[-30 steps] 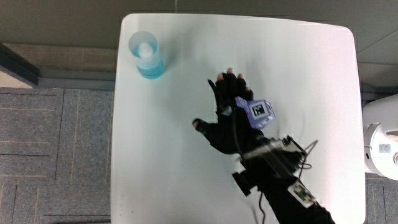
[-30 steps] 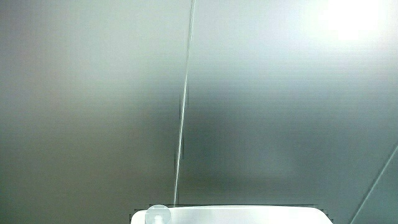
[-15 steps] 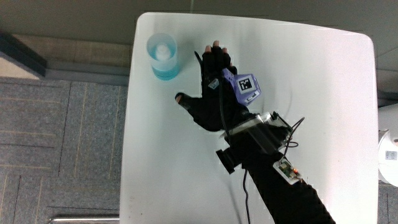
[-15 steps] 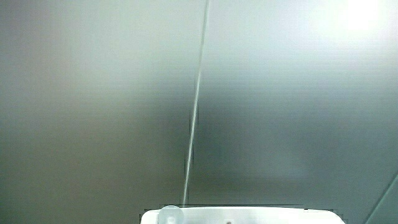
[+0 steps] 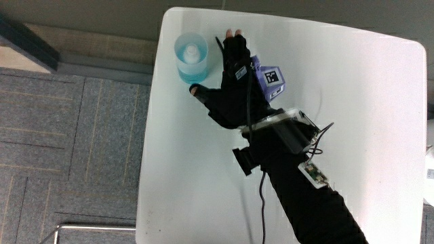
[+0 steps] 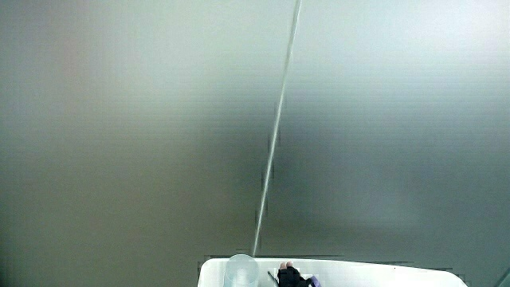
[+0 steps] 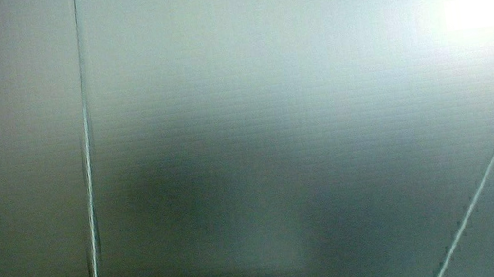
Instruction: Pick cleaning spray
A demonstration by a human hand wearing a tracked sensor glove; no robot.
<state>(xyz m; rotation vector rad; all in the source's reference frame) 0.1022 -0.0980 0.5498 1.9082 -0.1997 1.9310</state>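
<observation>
Here, cleaning spray (image 5: 191, 57) at the table's (image 5: 352, 102) corner, just beside the hand (image 5: 227, 91), grip spread, holding nothing.

The hand (image 5: 230, 95) lies low over the table (image 5: 352, 135), palm down, its fingers (image 5: 234, 44) stretched out together and away from the person, the thumb (image 5: 196, 89) spread apart from them and holding nothing. The patterned cube (image 5: 270, 77) sits on the back of the hand (tilted a little). The forearm (image 5: 305, 196) runs from the wrist back toward the person. In a side view only the fingertips (image 6: 292, 277) show above the table's edge.
</observation>
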